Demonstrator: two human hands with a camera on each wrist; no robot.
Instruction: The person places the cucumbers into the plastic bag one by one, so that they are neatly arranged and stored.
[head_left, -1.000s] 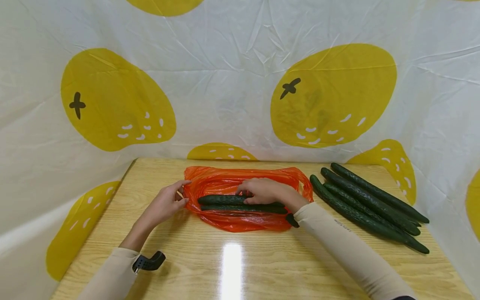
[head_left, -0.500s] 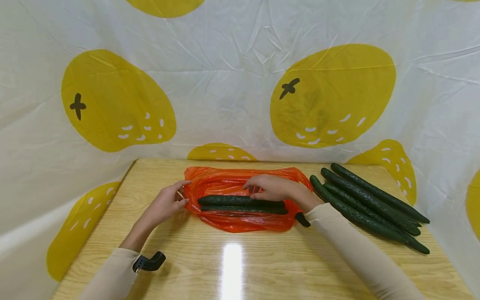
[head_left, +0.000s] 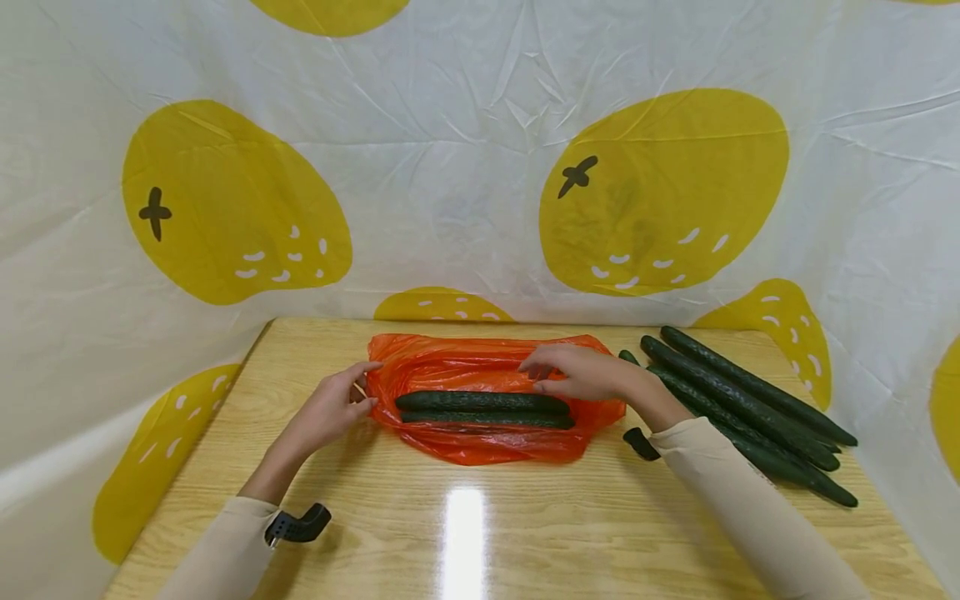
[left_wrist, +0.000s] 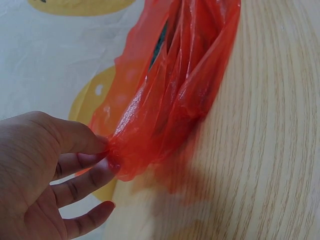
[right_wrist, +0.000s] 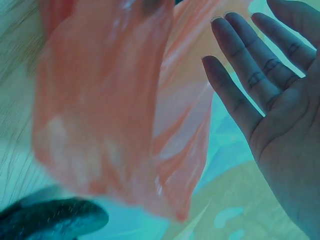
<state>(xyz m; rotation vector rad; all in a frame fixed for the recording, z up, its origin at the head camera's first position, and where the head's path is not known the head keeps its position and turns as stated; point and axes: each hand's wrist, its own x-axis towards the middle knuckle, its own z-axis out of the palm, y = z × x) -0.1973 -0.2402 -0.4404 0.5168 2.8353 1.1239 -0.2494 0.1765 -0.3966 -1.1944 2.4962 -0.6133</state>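
Two cucumbers (head_left: 483, 402) lie side by side in the spread mouth of a red plastic bag (head_left: 480, 446) on the table. With thumb and fingers, my left hand (head_left: 330, 407) pinches the bag's left edge; the left wrist view shows the bunched film (left_wrist: 135, 150) between the fingertips. Above the bag's right part hovers my right hand (head_left: 581, 372), its fingers loosely extended and nothing in them. In the right wrist view that hand (right_wrist: 280, 100) has its fingers spread beside the film, apart from it.
Several more cucumbers (head_left: 738, 400) lie in a slanted pile at the table's right. A white cloth (head_left: 450, 192) printed with yellow fruit hangs behind the wooden table (head_left: 390, 533) and along its sides.
My right hand has drawn back to the right, away from the cucumbers in the bag, which stay where they lie. The left hand keeps its place on the bag's edge.
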